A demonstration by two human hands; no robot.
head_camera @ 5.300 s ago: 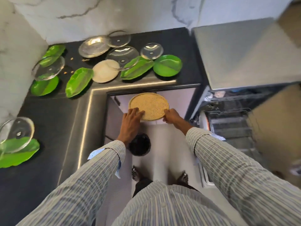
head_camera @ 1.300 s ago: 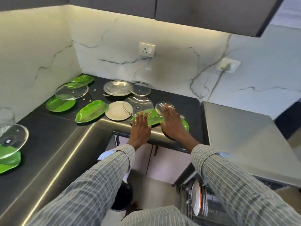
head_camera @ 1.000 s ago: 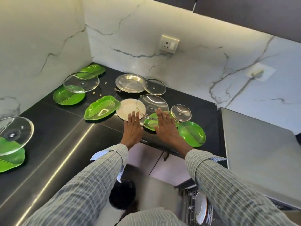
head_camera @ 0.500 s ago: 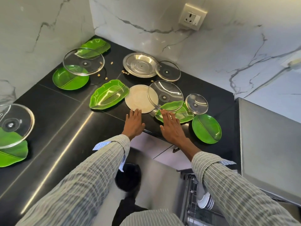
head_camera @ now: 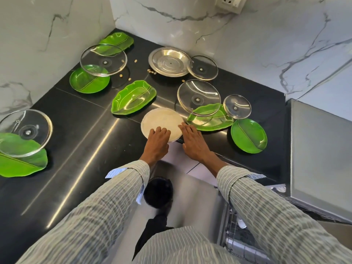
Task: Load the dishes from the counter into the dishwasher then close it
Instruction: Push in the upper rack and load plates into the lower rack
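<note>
Left hand [head_camera: 157, 143] rests flat on cream plate [head_camera: 162, 121]; right hand [head_camera: 194, 143], fingers straight, touches its rim.

Both hands lie on a cream plate [head_camera: 162, 119] at the black desk's [head_camera: 76, 134] front edge: left hand [head_camera: 157, 142] flat on top, right hand [head_camera: 194, 143] at its rim, beside green leaf dishes and glass lids.

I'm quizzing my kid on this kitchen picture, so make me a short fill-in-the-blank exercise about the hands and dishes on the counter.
1. Both hands touch the round ____-coloured plate at the counter's edge.
2. The left hand lies on the plate's ____ side.
3. The large glass lid beside that plate leans on a ____ leaf-shaped dish.
4. The steel plate sits near the ____ wall.

Missing words: cream; near; green; marble
</note>
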